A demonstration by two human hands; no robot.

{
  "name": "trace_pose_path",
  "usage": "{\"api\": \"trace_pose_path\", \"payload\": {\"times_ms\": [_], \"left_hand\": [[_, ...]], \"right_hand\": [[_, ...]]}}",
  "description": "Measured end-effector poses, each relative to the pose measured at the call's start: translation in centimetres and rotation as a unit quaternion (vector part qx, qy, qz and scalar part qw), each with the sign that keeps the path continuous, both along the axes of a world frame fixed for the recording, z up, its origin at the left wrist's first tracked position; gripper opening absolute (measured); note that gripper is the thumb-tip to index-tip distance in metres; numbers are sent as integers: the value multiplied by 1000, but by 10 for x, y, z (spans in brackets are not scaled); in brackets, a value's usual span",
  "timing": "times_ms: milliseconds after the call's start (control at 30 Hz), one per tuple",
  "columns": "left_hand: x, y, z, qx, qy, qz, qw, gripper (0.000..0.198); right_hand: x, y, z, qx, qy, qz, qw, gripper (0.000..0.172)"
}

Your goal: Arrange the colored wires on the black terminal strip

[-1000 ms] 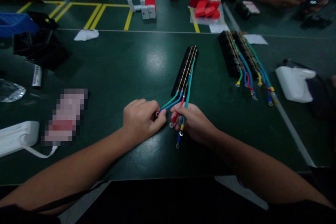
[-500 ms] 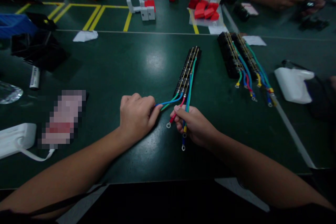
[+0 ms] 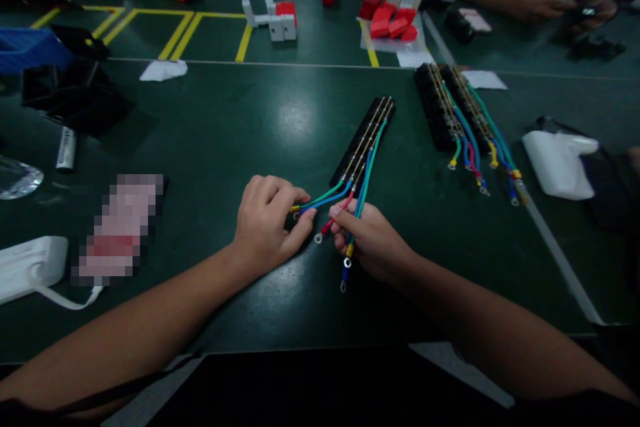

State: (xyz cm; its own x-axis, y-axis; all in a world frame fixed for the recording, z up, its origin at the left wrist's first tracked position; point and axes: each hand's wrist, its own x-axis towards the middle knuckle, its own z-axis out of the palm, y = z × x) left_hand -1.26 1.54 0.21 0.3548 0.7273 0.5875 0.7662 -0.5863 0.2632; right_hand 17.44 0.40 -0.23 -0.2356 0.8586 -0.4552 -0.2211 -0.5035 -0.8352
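A long black terminal strip (image 3: pixel 361 140) with brass bars lies tilted on the green table. From its near end come a green wire and a blue wire (image 3: pixel 327 200) toward the left and a red wire (image 3: pixel 344 205). More green and blue wires (image 3: pixel 367 170) run along its right side. My left hand (image 3: pixel 270 217) has thumb and fingers apart around the yellow and blue ring-terminal ends of the left pair. My right hand (image 3: pixel 373 240) is closed on the right-hand wires and the red wire. Their ring terminals (image 3: pixel 345 273) stick out below the fingers.
Two similar wired strips (image 3: pixel 457 107) lie to the right, near a white object (image 3: pixel 563 163). On the left are a phone (image 3: pixel 123 223), a marker (image 3: pixel 66 149) and black bins (image 3: pixel 75 93). Red parts (image 3: pixel 395 20) lie at the back; another person's hands (image 3: pixel 550 3) are at the upper right.
My left thumb and fingers have parted, baring the ends of the left wires. The strip has turned slightly, its far end shifting right. My right hand keeps its hold.
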Motion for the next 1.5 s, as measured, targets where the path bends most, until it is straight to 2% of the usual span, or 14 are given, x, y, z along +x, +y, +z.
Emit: {"api": "trace_pose_path", "payload": {"times_ms": [100,167,233,333,467,567,1000,1200,1500], "left_hand": [[1,-7,5,85,-28,-77,993,5],[1,-12,6,90,-33,-159,983,11],[2,-15,4,66,-10,-198,978,15],[3,-15,-2,18,17,-178,984,23],[3,-12,-5,-28,28,-156,987,15],[3,-12,-4,-48,23,-152,987,17],[4,-13,-7,-29,19,-130,991,10],[2,-15,-7,-33,51,-125,990,17],[7,-15,-1,-118,31,-120,985,27]], "right_hand": [[0,0,0,-3,13,4,1000,18],[1,1,0,-9,24,7,1000,17],[1,1,-1,-9,34,8,999,16],[2,2,-3,10,32,10,999,19],[3,2,-6,40,-7,8,999,29],[4,1,-6,54,-24,12,998,29],[4,0,-2,65,-57,24,996,30],[5,2,-2,84,-66,39,994,29],[4,4,-1,73,-51,46,995,28]]}}
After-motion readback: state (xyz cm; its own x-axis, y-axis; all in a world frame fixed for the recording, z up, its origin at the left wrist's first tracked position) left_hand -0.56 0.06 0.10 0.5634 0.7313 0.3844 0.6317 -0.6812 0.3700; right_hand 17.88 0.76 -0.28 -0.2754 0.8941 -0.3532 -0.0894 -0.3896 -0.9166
